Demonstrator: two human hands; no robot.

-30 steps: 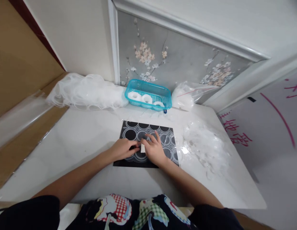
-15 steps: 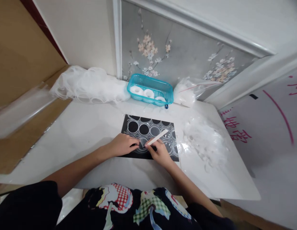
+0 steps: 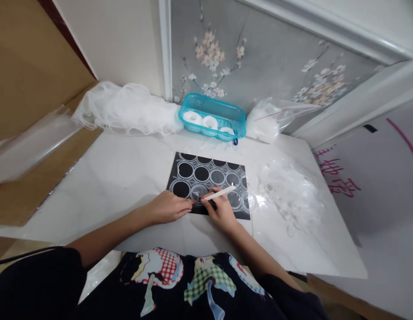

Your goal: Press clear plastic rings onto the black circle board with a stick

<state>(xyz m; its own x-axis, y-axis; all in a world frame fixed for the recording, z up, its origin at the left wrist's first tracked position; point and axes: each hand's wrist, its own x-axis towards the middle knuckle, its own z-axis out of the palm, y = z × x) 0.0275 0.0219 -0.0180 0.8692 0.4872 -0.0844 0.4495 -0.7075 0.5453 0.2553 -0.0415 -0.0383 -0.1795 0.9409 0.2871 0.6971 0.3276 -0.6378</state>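
Observation:
A black sheet bears a clear sheet with rows of pale rings. Several circles show plain black, others look greyer, as if under clear film. My right hand grips a thin white stick like a pen, its lower end down at a ring in the front row. Beside that ring, my left hand has its thumb and fingers pressed together, the tips touching the sheet. A small clear piece of film seems to lift between the fingertips of both hands. What the left fingertips pinch is too small to tell.
A blue basket with white tape rolls stands at the back. Left of it lies a heap of ring-cut clear sheets; right of it, a clear bag. Loose clear film scraps cover the right side of the white table.
My left thumb and fingers have closed together, and that hand sits slightly lower on the sheet. The white stick lies flatter in my right hand. The view has shifted slightly.

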